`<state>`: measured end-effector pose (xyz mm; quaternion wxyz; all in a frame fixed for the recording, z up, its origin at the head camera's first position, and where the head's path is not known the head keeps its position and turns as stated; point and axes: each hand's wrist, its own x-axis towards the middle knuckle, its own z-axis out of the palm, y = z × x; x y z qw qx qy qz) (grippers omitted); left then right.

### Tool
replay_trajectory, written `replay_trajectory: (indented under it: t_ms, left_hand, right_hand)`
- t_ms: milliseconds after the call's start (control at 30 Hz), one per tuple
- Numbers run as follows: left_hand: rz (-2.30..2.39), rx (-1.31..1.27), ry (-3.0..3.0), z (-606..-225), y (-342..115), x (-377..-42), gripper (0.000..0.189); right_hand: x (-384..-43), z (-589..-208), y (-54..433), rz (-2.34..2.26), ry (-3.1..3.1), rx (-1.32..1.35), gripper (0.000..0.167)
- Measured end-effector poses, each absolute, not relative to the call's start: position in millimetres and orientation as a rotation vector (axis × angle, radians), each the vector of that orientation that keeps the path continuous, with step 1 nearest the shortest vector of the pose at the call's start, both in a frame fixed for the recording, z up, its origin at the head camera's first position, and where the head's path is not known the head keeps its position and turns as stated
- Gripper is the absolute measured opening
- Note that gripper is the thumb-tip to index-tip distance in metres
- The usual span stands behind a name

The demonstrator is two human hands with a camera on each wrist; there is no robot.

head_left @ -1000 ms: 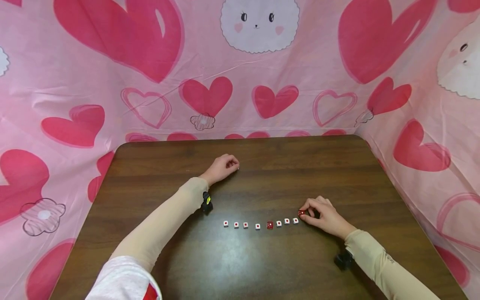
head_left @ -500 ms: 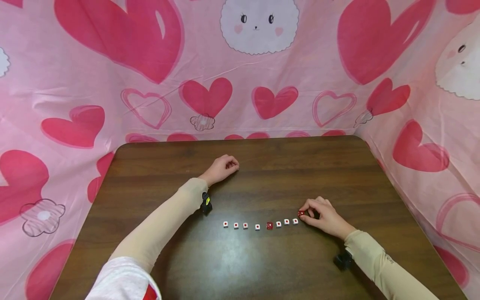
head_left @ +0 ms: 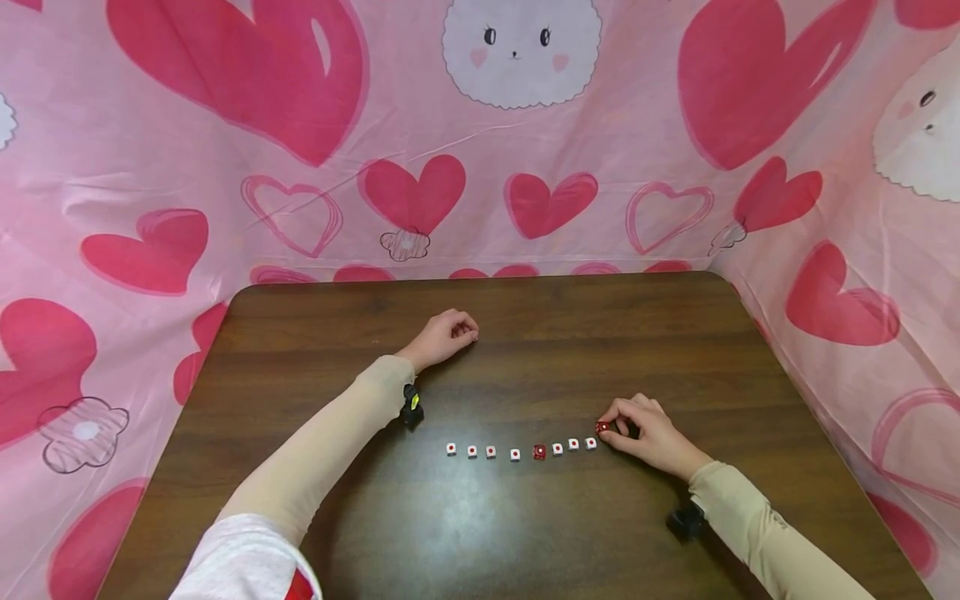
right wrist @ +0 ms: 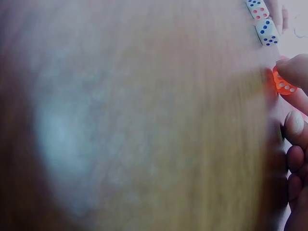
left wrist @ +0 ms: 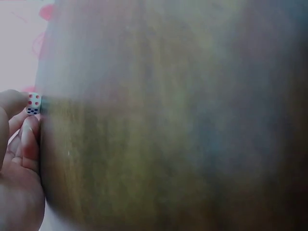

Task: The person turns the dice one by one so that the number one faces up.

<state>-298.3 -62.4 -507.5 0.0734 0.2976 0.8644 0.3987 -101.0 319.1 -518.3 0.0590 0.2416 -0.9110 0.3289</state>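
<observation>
Between the thumb and fingers of my right hand [head_left: 654,433] a translucent red die [head_left: 602,427] is pinched, just beyond the right end of a row of dice. In the right wrist view this red die [right wrist: 284,83] shows white pips, and a white die [right wrist: 267,32] lies near it. The row has several white dice [head_left: 515,455] and one red die [head_left: 539,452], spaced slightly apart. Farther back, my left hand [head_left: 444,336] rests on the table with curled fingers. The left wrist view shows it pinching a white die [left wrist: 33,103] with red and dark pips; the head view mostly hides that die.
The brown wooden table [head_left: 465,533] has rounded far corners. A pink cloth [head_left: 480,125] with hearts hangs behind it and along both sides. Black wrist cameras sit on both sleeves, the left one [head_left: 412,408] left of the row and the right one [head_left: 686,522] close to the tabletop.
</observation>
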Motion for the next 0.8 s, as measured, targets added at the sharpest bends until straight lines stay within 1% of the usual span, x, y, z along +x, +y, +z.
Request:
replay_trajectory:
  t_ms: [400,800]
  left_hand:
    - [1.209,0.903,2.591,-508.5,-61.0,-297.2,0.014]
    - [1.193,0.871,2.605,-507.8,-64.5,-293.1,0.008]
  right_hand:
    - [-100.5,-517.8,320.5,1.007,-2.779,0.719,0.028]
    - [-107.0,-515.1,319.6,1.002,-2.777,0.769,0.026]
